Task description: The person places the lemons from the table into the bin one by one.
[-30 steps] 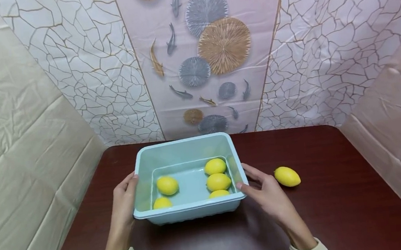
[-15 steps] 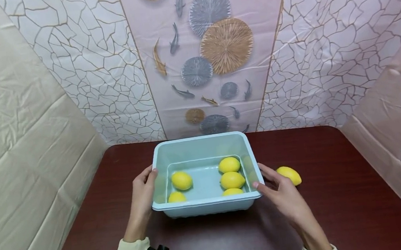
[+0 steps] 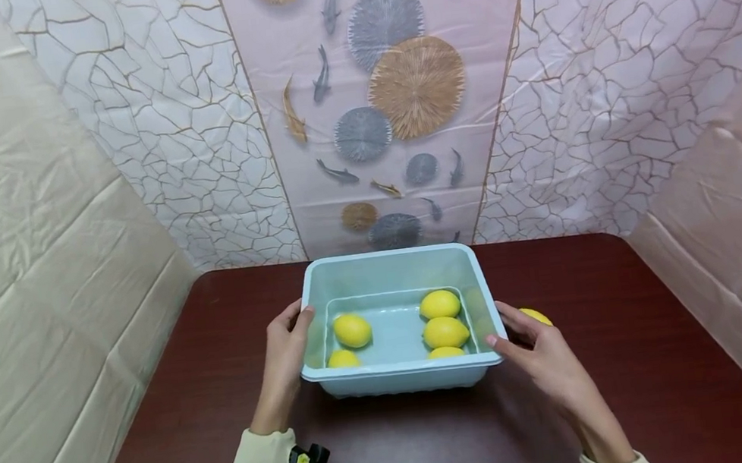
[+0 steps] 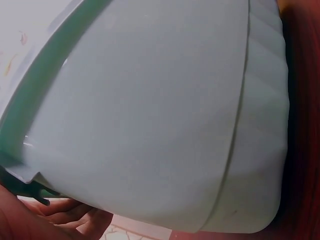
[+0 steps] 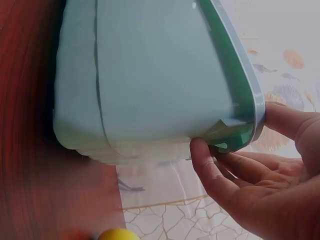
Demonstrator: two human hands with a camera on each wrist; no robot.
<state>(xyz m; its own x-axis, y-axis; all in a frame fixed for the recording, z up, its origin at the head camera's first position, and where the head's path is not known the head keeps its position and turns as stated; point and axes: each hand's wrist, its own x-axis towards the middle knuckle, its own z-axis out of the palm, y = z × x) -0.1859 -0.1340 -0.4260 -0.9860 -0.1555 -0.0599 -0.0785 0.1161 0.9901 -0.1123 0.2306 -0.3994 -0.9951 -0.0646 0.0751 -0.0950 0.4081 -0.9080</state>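
Note:
A light blue plastic basin [image 3: 407, 382] is held between both hands, close over the dark red table. My left hand [image 3: 284, 356] grips its left rim, thumb on top and fingers outside below. On the opposite side, my right hand [image 3: 555, 371] pinches the right rim, its thumb over the edge and fingertips under the lip, as the right wrist view shows. Inside lie lemons: two at the left, one of them a whole lemon [image 3: 352, 330], and three in a row along the right, with a middle lemon [image 3: 445, 332]. The front wall partly hides the nearest ones.
A loose lemon [image 3: 536, 316] lies on the table [image 3: 409, 448] just beyond the right hand, mostly covered by it. Behind the table hangs a patterned cloth [image 3: 368, 209]. Pale fabric walls stand at the left and right.
Both hands have carried the basin to the right, and its slight tilt has levelled out. The right hand now hides most of the loose lemon, which was fully visible earlier.

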